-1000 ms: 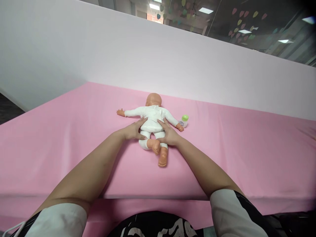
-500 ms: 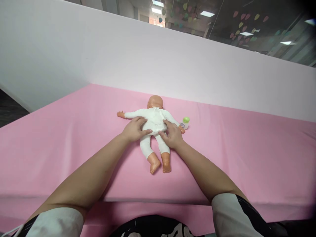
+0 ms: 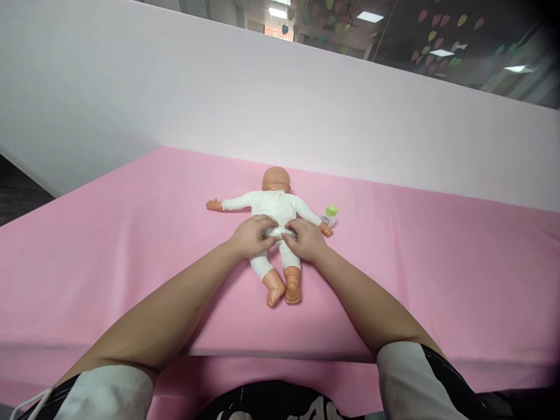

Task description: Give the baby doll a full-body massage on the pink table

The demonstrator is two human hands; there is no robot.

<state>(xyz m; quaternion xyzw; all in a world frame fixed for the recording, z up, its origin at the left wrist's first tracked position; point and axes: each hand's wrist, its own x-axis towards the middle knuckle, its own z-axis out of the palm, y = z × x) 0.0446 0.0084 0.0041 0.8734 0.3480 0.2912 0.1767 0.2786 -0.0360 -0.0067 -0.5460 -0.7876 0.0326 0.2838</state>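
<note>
A baby doll [image 3: 275, 203] in a white cloth suit lies face down, its arms spread and bare feet towards me. My left hand [image 3: 255, 236] presses on the left of its lower back, with fingers and thumb curved inward around the soft body. From the right side, my right hand [image 3: 306, 238] grips the same area, thumb and bent fingers drawn towards each other. The fingertips of both hands nearly meet over the doll's bottom. By the doll's right-side hand stands a small clear bottle [image 3: 329, 217] with a green cap [image 3: 332, 209].
The doll rests on a pink-covered table [image 3: 144, 251], whose front edge runs just before my body. A white partition [image 3: 280, 105] rises behind it. Above that is a glass pane [image 3: 394, 35] with heart-shaped stickers.
Both hands have moved inward and slightly down, from the sides of the doll's back to its lower middle. Their fingers have curled closer together. The upper back is more exposed.
</note>
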